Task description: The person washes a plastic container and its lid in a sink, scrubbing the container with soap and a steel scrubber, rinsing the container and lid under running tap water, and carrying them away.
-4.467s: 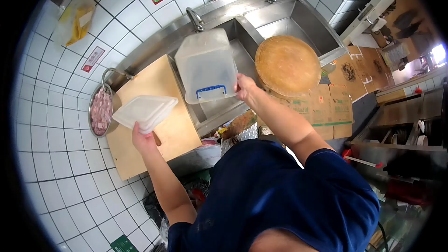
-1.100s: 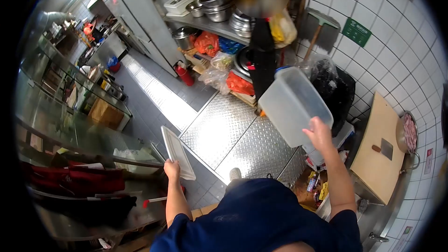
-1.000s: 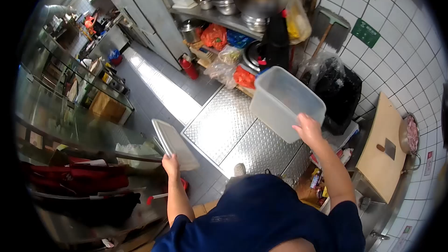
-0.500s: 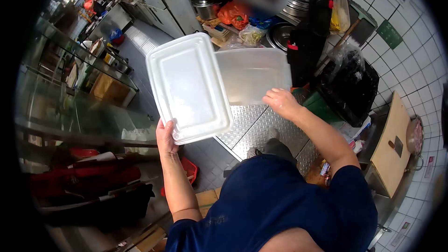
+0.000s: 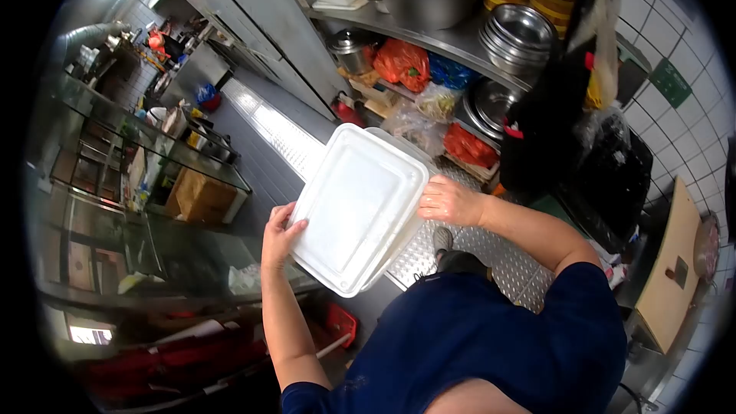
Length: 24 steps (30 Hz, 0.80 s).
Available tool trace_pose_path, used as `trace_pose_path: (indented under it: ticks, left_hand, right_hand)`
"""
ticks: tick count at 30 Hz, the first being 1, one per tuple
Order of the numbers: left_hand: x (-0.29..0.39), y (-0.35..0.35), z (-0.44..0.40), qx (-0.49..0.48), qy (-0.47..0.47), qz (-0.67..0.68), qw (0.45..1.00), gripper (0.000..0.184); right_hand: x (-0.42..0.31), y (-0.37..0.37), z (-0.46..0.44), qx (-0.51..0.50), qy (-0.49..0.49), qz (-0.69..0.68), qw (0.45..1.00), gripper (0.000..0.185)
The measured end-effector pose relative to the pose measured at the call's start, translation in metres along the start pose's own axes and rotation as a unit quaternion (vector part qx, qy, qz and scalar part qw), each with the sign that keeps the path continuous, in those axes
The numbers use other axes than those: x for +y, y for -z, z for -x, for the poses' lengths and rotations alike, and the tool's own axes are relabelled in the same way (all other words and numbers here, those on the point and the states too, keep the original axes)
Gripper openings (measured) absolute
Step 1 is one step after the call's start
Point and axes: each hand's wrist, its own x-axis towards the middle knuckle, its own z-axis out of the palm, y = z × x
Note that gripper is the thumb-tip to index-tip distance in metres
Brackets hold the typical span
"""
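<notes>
A white rectangular plastic lid (image 5: 356,207) is held up in front of me, tilted. My left hand (image 5: 281,234) grips its left edge, thumb on the top face and fingers behind. Mostly hidden behind the lid is a translucent plastic tub (image 5: 408,146); only its far rim and right side show. My right hand (image 5: 451,200) is closed on the tub's right edge, close to the lid's right side. Whether the lid touches the tub all round I cannot tell.
Ahead stands a metal shelf (image 5: 429,34) with stacked steel bowls (image 5: 518,34), a lidded pot (image 5: 352,50) and orange bags (image 5: 401,64). A black-lined bin (image 5: 606,176) and a wooden board (image 5: 668,264) are on the right. A glass-fronted counter (image 5: 146,161) runs along the left.
The lid and tub, earlier side by side, have come together, with the lid now in front of the tub. My right hand moved slightly left and down, and the view tipped up toward the shelf.
</notes>
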Motion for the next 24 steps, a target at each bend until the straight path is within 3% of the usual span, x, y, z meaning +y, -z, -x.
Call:
trace_pose_path:
  ticks: [3, 4, 7, 13, 16, 19, 24]
  left_hand:
    - [0.008, 0.01, -0.05, -0.023, -0.03, 0.053, 0.998, 0.06]
    - [0.015, 0.013, -0.066, -0.067, 0.047, 0.105, 0.991, 0.063]
    - [0.034, 0.018, -0.095, -0.111, 0.099, 0.191, 0.97, 0.065]
    - [0.023, 0.025, -0.14, -0.104, 0.124, 0.263, 0.951, 0.057]
    - [0.012, 0.039, -0.171, -0.133, 0.148, 0.246, 0.949, 0.05]
    - [0.009, 0.05, -0.208, -0.131, 0.138, 0.33, 0.925, 0.046]
    - [-0.028, 0.082, -0.294, -0.13, 0.123, 0.379, 0.908, 0.048]
  right_hand:
    - [0.048, 0.006, -0.02, 0.032, -0.004, -0.01, 0.999, 0.01]
    - [0.062, 0.009, -0.026, 0.036, -0.007, -0.012, 0.999, 0.011]
    - [0.107, 0.002, -0.044, 0.065, -0.02, -0.029, 0.997, 0.009]
    - [0.167, 0.003, -0.092, 0.033, -0.088, -0.048, 0.994, 0.008]
    - [0.204, -0.012, -0.121, 0.026, -0.07, -0.066, 0.995, 0.01]
    - [0.246, -0.019, -0.158, 0.002, -0.057, -0.093, 0.994, 0.014]
    - [0.325, -0.053, -0.216, 0.033, -0.036, -0.11, 0.993, 0.012]
